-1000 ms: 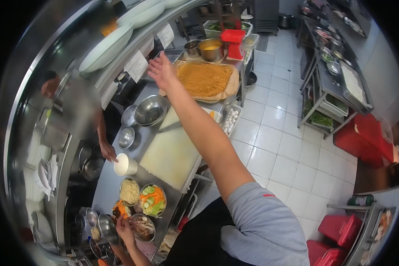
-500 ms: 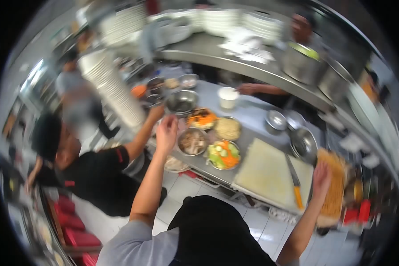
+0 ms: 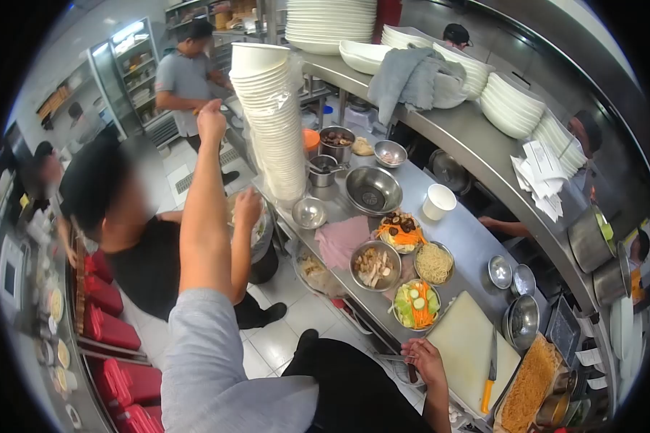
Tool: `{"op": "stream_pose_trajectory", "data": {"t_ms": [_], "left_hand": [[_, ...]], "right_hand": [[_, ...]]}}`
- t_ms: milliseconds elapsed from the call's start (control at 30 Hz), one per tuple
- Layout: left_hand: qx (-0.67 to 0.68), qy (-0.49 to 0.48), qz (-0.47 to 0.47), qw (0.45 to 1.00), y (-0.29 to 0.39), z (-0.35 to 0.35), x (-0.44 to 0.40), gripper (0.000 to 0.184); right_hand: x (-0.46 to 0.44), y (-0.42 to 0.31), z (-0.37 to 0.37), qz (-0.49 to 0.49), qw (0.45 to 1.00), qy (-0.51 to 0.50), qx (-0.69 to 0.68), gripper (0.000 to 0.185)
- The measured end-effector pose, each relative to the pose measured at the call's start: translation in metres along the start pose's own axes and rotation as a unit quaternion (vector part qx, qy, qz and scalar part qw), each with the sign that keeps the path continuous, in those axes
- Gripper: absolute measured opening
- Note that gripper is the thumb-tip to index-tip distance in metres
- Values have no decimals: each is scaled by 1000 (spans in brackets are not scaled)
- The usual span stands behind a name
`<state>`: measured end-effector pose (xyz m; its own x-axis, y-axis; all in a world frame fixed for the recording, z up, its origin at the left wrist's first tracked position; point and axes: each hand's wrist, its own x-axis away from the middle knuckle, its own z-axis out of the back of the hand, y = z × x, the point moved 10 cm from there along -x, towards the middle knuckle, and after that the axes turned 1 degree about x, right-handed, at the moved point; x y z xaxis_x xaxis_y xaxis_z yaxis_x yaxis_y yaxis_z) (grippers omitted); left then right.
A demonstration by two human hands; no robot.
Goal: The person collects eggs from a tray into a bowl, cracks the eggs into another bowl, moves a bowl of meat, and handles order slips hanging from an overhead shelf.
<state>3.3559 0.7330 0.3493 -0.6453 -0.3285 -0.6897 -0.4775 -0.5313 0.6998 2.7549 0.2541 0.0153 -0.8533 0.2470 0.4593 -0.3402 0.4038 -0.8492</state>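
Observation:
My left hand (image 3: pixel 211 121) is raised at the end of my outstretched arm, left of the tall stack of white paper bowls (image 3: pixel 271 123). Its fingers are closed, and whatever they may hold is hidden. My right hand (image 3: pixel 424 361) hangs by the near left edge of the white cutting board (image 3: pixel 455 346), loosely curled with fingers apart and nothing visibly in it. Just below its fingers shows a dark handle (image 3: pixel 412 373); contact is unclear. A yellow-handled knife (image 3: pixel 490 382) lies on the board. Beyond it stand a vegetable bowl (image 3: pixel 417 304), a noodle bowl (image 3: pixel 434 263) and a meat bowl (image 3: pixel 375 265).
A co-worker in black (image 3: pixel 148 252) stands close on my left, a hand (image 3: pixel 248 206) near the counter. Further back is a person in grey (image 3: pixel 183 79). Stacked plates (image 3: pixel 331 25) and a grey cloth (image 3: pixel 415 79) sit on the steel shelf. A crumb-filled tray (image 3: pixel 531 390) lies at right.
My view has swung left. My left hand has moved from near the bowls to beside the paper bowl stack; my right hand has gone from the board's right side to its left edge.

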Motion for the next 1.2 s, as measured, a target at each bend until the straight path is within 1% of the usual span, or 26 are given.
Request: {"op": "stream_pose_trajectory", "data": {"t_ms": [33,67,100,133,167,200,233,267,300,367,433,500,567,633,700,767,800,867,900,967,1000,1033,1100,1133,1167,1200], "left_hand": [[-43,-90,-86,991,-10,-33,-7,28],[-130,-192,-96,968,-36,-65,-11,28],[-230,-210,-96,945,-62,-90,-11,27],[-172,-280,-114,938,-78,-118,3,29],[-85,-430,42,898,-104,-150,29,29],[-86,-486,25,869,-122,-180,72,29],[-124,-510,-5,851,-146,-193,113,29],[-173,-520,-25,836,-164,-188,149,29],[-220,-516,-32,827,-185,-180,173,29],[-278,-493,-23,824,-198,-168,186,29],[-303,-474,-18,827,-189,-182,184,29],[-323,-448,-14,833,-180,-188,178,29],[-335,-423,-9,842,-169,-190,167,29],[-348,-393,-7,851,-160,-189,155,29],[-356,-362,2,862,-150,-183,142,29],[-356,-326,9,876,-138,-177,128,29],[-355,-305,16,884,-132,-171,121,29],[-352,-264,34,898,-123,-159,106,29],[-346,-242,43,906,-121,-151,98,29],[-335,-194,65,920,-115,-130,81,29],[-326,-171,77,927,-112,-120,74,29],[-317,-146,87,933,-108,-109,67,29],[-289,-96,102,947,-97,-84,51,29],[-274,-72,106,953,-90,-74,44,29],[-258,-49,110,959,-82,-61,37,29],[-240,-27,110,964,-73,-49,31,29]], "right_hand": [[-6,-3,-7,1,1000,14,-6,23],[-11,-7,-14,8,999,19,39,24],[-8,-10,-13,18,996,47,73,25],[-5,-8,-16,21,996,48,77,25],[-7,-11,-19,28,995,55,76,26],[-7,-11,-20,19,994,67,86,26],[-6,-11,-23,6,993,73,94,27],[-3,-13,-26,11,992,86,88,27],[-2,-17,-28,16,992,89,88,28],[9,-34,-20,67,990,119,38,26],[37,-63,12,133,971,196,-4,27],[75,-99,51,199,941,271,-38,28],[123,-140,89,261,898,347,-77,28],[163,-177,132,383,839,341,-181,30],[193,-207,179,465,780,368,-199,32],[214,-236,196,508,728,398,-229,33],[215,-250,202,513,723,400,-232,33],[218,-273,212,557,686,395,-253,34],[215,-276,216,556,685,395,-256,34],[215,-298,212,610,687,320,-231,30],[216,-302,208,615,691,308,-221,19],[217,-303,206,615,694,303,-221,19],[214,-307,192,592,731,292,-174,14],[216,-303,188,582,728,308,-190,15],[217,-300,186,583,729,302,-193,15],[220,-300,185,572,736,330,-147,17]]}}
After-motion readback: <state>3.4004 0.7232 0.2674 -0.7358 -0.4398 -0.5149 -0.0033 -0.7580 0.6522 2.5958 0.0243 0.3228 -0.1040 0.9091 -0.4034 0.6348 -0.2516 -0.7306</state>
